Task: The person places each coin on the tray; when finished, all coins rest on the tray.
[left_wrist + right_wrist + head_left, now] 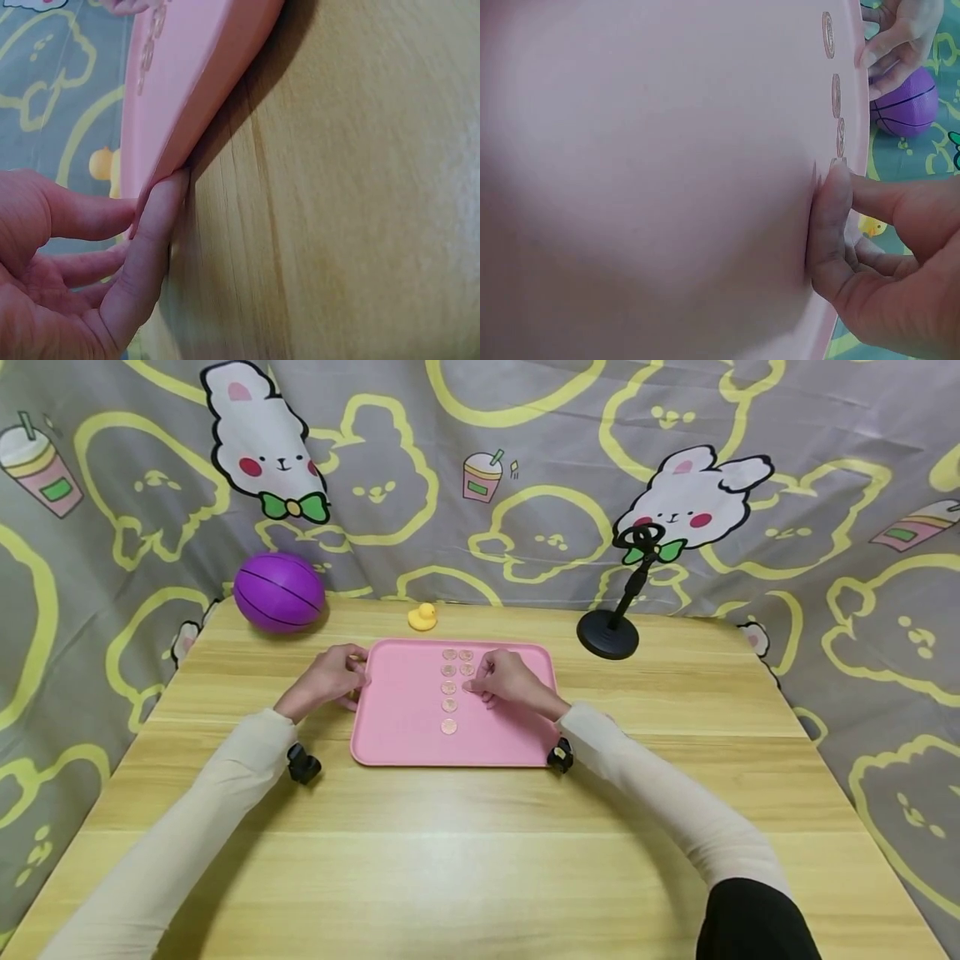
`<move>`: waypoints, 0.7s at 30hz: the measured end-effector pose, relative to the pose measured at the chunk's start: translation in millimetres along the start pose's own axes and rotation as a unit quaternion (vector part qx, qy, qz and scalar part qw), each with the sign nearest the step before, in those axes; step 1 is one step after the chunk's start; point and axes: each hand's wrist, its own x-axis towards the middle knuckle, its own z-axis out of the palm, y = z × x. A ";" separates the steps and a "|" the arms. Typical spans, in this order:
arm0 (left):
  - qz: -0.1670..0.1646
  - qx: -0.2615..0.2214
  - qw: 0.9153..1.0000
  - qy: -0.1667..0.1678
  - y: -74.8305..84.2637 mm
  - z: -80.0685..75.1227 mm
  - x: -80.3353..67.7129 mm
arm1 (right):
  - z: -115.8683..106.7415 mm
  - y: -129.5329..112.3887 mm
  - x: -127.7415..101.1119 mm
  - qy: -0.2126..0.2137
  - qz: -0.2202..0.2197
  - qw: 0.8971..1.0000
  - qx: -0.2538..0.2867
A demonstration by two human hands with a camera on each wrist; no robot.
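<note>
A pink tray lies on the table with several round, coppery coins on it. They form two columns, the left one longer than the right. My left hand grips the tray's left edge; in the left wrist view, the thumb is on one side of the rim and a finger on the other. Over the tray, my right hand pinches a coin at the lower end of the right column. In the right wrist view, the fingertips mostly hide that coin.
Behind the tray sits a yellow rubber duck. A purple ball stands at the table's back left, and a black stand with a round base at the back right. Patterned grey cloth hangs around the wooden table.
</note>
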 end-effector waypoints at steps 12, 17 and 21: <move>0.000 -0.001 1.000 -0.001 0.0 -0.7 0.9 | -20.7 -3.2 -1.8 -0.043 -0.015 0.998 0.031; -0.003 -0.003 1.000 0.000 -0.9 -0.3 1.8 | -34.9 -0.1 -7.0 -0.042 -0.031 0.999 -0.001; -0.006 -0.006 1.000 0.000 -0.4 -0.2 1.7 | -52.4 4.1 -13.3 -0.022 -0.018 0.999 -0.016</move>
